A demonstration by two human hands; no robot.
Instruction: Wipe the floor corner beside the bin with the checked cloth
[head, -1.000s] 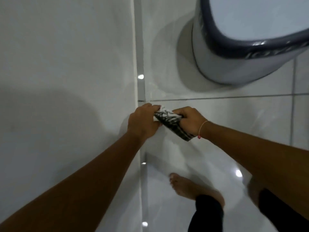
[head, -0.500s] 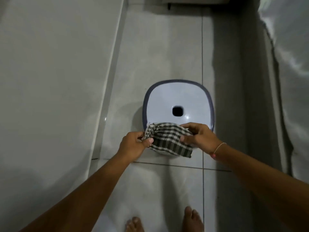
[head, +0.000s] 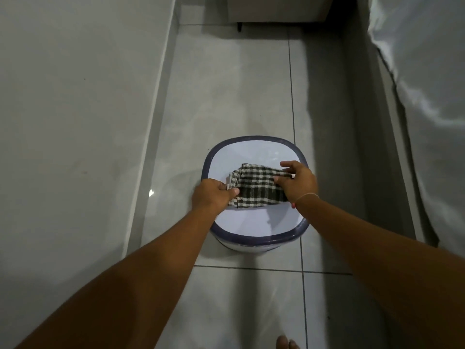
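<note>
Both hands are holding the checked cloth (head: 256, 186) stretched between them above the lid of the bin (head: 254, 230). On the near-left end, the left hand (head: 214, 195) is closing its fingers and thumb around a bunched, paler edge of the fabric, pinching it firmly. On the far-right end, the right hand (head: 298, 183) is gripping the other edge between thumb and lower fingers, while its index finger is lifting loosely above the fabric. A thin bracelet (head: 305, 196) is circling the right wrist. The cloth, dark and pale in a checked weave, is folded into a band and is hanging over the middle of the white lid; whether it is touching the lid cannot be told.

The bin, white with a dark blue-grey rim, is standing on the pale tiled floor (head: 226, 96), near the wall (head: 75, 122) on the left, with a strip of bare tile showing between them. Both bare forearms are reaching in from the bottom corners of the view. Toes of a bare foot (head: 286, 343) are showing at the bottom edge. On the right, a shiny pale sheet (head: 427, 84) is draping down, and the base of a piece of furniture (head: 276, 11) is standing at the far end of the floor.
</note>
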